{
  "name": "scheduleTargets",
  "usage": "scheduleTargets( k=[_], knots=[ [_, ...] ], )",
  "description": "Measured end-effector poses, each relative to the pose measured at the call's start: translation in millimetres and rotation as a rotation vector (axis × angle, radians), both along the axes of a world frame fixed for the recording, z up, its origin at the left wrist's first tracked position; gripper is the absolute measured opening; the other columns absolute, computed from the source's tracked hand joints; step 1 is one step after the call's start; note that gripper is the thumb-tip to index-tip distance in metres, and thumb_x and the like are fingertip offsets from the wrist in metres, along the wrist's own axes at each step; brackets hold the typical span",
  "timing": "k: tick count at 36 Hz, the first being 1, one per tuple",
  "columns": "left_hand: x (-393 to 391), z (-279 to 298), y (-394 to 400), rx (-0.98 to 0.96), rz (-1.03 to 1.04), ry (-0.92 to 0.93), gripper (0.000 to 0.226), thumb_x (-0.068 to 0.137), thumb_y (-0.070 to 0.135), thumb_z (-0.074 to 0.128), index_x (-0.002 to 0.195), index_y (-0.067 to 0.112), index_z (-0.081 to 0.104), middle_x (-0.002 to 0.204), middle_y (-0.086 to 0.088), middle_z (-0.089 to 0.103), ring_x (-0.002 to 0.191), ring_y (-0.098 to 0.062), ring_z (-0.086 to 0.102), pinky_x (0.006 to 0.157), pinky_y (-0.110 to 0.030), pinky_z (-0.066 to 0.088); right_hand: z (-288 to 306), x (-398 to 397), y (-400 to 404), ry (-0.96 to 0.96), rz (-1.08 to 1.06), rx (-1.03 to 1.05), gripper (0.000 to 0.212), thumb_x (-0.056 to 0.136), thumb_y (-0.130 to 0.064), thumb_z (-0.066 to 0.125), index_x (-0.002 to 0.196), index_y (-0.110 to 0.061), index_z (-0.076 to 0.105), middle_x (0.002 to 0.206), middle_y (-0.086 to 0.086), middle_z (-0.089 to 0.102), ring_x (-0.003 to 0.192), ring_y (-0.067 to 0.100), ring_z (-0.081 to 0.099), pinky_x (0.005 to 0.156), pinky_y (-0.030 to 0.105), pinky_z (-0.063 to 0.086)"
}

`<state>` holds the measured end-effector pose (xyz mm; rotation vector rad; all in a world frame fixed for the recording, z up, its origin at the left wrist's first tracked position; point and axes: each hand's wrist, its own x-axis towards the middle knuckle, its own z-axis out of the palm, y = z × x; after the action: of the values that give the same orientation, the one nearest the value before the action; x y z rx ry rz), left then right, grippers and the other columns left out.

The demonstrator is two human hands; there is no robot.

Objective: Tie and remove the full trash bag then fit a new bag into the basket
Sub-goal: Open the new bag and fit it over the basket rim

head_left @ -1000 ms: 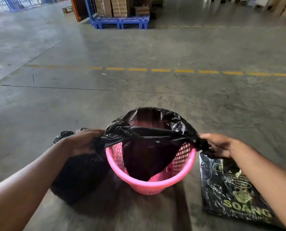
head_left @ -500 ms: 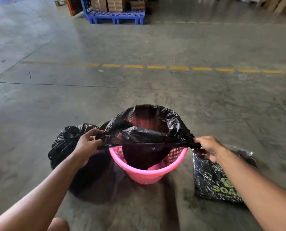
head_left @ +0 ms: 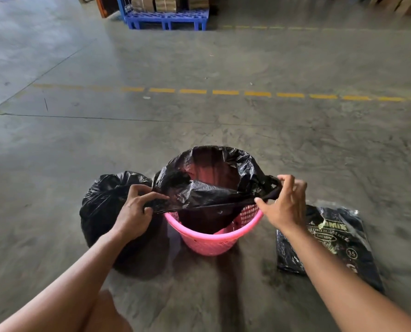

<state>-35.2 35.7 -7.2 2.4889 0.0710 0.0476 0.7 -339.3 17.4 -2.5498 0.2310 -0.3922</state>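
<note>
Pink basket on concrete floor. New black bag sits in the basket, far edge draped over the far rim, near edge stretched taut above the near rim. Left hand, arm extended, pinches the bag edge left of the basket, thumb against forefinger. Right hand, wrist raised, pinches the edge right of the basket, other fingers loosely curled. Full trash bag touching the basket's left side. Bag pack right of the basket.

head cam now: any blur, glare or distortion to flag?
Head view: sheen on the crinkled black plastic liner; pink mesh plastic basket sharp; printed pack of black bags and forearms smeared toward the edges; yellow dashed floor line bows from the wide lens.
</note>
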Motion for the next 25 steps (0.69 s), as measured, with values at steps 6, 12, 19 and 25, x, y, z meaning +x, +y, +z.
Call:
scheduleTargets(
  k=[6, 12, 19, 25],
  knots=[
    [-4.6, 16.5, 3.8, 0.223, -0.166, -0.1, 0.039, 0.072, 0.048, 0.065, 0.11, 0.047, 0.073, 0.143, 0.004, 0.036, 0.133, -0.021, 0.039, 0.112, -0.043, 0.037, 18.3, -12.1, 18.3, -0.232, 0.531, -0.414, 0.036, 0.065, -0.041, 0.071, 0.096, -0.024, 0.061, 0.102, -0.003, 0.054, 0.097, 0.023, 0.053, 0.08, 0.04, 0.041],
    [-1.1, 20.0, 5.4, 0.349, -0.401, -0.22, 0.036, 0.069, 0.054, 0.082, 0.098, 0.037, 0.07, 0.132, 0.016, 0.059, 0.137, -0.012, 0.049, 0.109, -0.042, 0.042, 10.6, 5.3, 38.2, -0.01, 0.604, -0.707, 0.038, 0.062, -0.024, 0.066, 0.1, -0.024, 0.063, 0.098, 0.002, 0.056, 0.093, 0.027, 0.051, 0.077, 0.042, 0.042],
    [-4.0, 20.3, 13.8, 0.327, -0.461, -0.246, 0.011, 0.084, 0.03, 0.075, 0.093, 0.031, 0.068, 0.093, 0.015, 0.067, 0.092, -0.012, 0.065, 0.095, -0.035, 0.049, 11.9, 19.3, 20.3, 0.121, 0.602, -0.612, 0.018, 0.071, -0.025, 0.06, 0.089, -0.022, 0.057, 0.083, -0.003, 0.065, 0.086, 0.027, 0.062, 0.081, 0.042, 0.04],
    [-14.0, 13.6, 14.1, 0.305, -0.536, -0.241, 0.005, 0.087, 0.034, 0.072, 0.087, 0.032, 0.068, 0.102, 0.015, 0.063, 0.099, -0.013, 0.06, 0.087, -0.035, 0.052, 19.5, 3.0, -1.7, 0.182, 0.762, -0.56, 0.015, 0.076, -0.031, 0.059, 0.089, -0.022, 0.057, 0.084, -0.005, 0.061, 0.085, 0.021, 0.058, 0.076, 0.038, 0.047]
  ],
)
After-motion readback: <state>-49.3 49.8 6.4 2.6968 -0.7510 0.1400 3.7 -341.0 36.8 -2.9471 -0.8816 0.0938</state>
